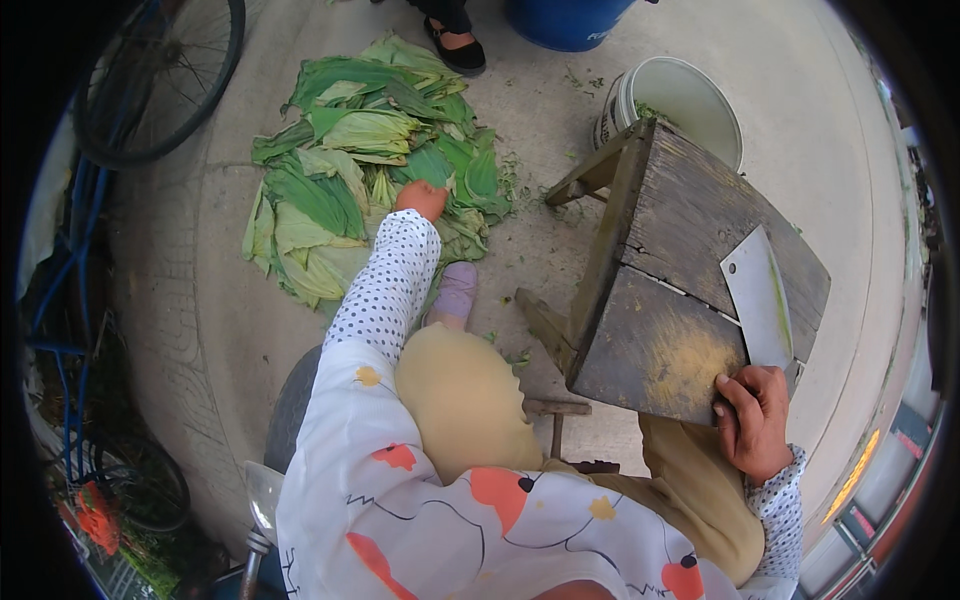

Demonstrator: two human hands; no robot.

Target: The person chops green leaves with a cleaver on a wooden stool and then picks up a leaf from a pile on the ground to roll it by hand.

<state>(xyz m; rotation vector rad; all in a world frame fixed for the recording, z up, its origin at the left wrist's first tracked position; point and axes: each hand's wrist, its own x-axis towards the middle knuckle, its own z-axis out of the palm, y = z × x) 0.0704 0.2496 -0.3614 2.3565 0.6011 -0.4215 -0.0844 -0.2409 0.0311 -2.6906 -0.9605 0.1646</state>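
Note:
My left hand (422, 200) reaches down to a heap of broad green and yellowing leaves (334, 196) on the ground. Its fingers are curled against the leaves, and the fingertips are hidden, so its hold cannot be made out. To the right, a cleaver (757, 289) lies with its wide blade flat on a worn wooden stool (686, 206). Green residue marks the blade along one edge. My right hand (757, 420) is closed around the handle end at the stool's near edge, covering the handle.
Behind the stool, a white bucket (697, 97) holds some chopped greens. A blue tub (568, 22) and another person's black shoe (459, 49) are at the top. A bicycle wheel (161, 75) stands at the left. Green scraps dot the concrete (536, 240).

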